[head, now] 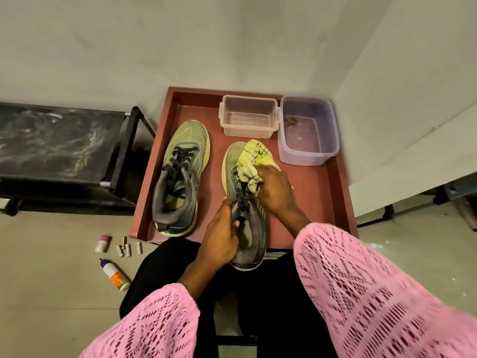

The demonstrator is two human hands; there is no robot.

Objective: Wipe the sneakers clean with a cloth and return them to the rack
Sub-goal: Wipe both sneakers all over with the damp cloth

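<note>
Beside two tubs (249, 116), right grip (275, 188) clutches cloth (254, 157), left grip (219, 239) pinches sneaker (254, 228)

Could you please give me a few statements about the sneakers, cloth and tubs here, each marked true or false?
1. The right hand presses a yellow-and-white cloth onto the grey-green sneaker nearer the tubs. True.
2. The left hand is resting on the floor. False: it grips that sneaker near its laces.
3. The other grey-green sneaker lies untouched on the reddish-brown tray. True.
4. The clear rectangular plastic tub holds the cloth. False: the cloth is on the sneaker.
5. Both sneakers sit on the black rack. False: both are on the tray.
</note>
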